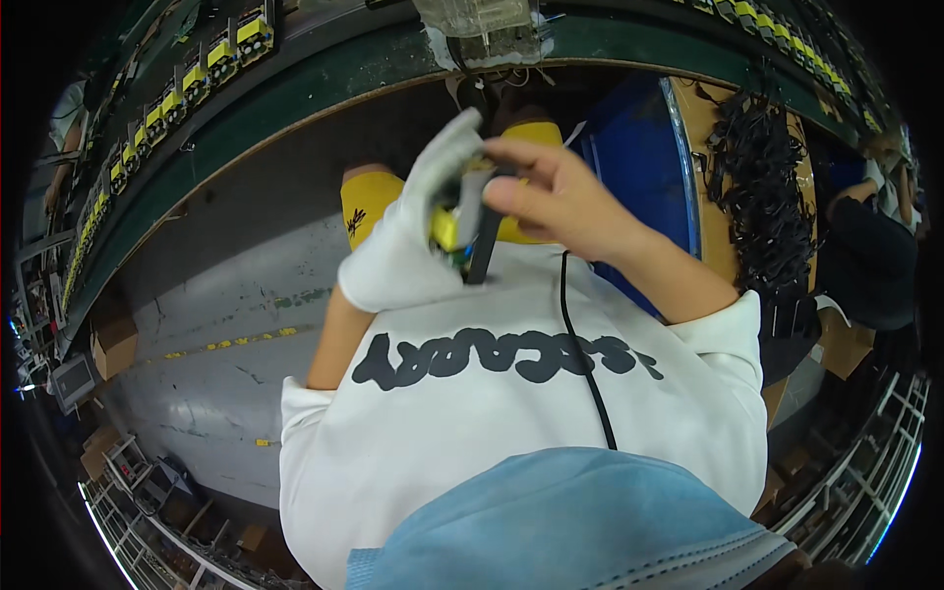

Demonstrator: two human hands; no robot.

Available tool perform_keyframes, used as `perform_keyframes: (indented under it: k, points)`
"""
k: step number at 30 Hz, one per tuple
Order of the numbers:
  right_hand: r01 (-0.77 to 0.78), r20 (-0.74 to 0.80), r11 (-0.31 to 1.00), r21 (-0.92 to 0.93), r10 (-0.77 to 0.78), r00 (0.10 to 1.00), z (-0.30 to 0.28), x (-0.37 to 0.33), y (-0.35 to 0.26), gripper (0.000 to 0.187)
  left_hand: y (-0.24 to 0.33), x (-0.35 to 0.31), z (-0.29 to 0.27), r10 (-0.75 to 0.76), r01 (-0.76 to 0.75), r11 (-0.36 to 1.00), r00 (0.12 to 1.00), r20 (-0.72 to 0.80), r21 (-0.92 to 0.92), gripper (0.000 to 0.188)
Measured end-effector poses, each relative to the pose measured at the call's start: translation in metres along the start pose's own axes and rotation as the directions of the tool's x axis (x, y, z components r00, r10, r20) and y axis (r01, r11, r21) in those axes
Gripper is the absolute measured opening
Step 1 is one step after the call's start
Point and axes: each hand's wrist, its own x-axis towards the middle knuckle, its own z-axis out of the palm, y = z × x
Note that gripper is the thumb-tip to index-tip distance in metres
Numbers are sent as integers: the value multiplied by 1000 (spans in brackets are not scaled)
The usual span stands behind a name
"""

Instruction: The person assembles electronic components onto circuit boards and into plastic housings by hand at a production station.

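Note:
A white glove covers my left hand, which is wrapped round a small circuit board in front of my chest. The board carries a yellow component and a grey metal plate. Along its right side runs a flat black part, tilted; whether it is fixed to the board I cannot tell. My bare right hand pinches the upper end of this black part between thumb and fingers. The glove hides much of the board.
Ahead runs a green-edged bench with a row of similar yellow-topped boards at left and more at far right. A clear block-like fixture stands at its middle. To the right, black cables fill a box beside a blue panel. Another person sits far right.

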Motion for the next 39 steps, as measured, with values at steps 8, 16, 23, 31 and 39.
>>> perform_keyframes:
  k: [8,16,23,31,39]
  points:
    - [173,-160,766,-619,-339,927,-13,-23,-33,58,-36,3,22,-511,340,769,836,-201,-542,64]
    - [63,-10,244,-968,-288,958,-64,-36,-60,41,-61,-5,-1,-345,45,694,897,-278,-719,62]
    - [-916,-817,147,-374,-520,250,-240,-87,-154,36,-63,-4,-21,-350,35,521,920,-176,-853,68]
    - [-785,-729,246,-569,-593,342,-412,-176,-88,31,-81,-13,-9,-417,207,470,909,-9,-858,73]
    - [165,-847,868,-469,-495,196,-341,-246,-144,36,-81,-20,2,-502,234,461,864,-34,-856,80]
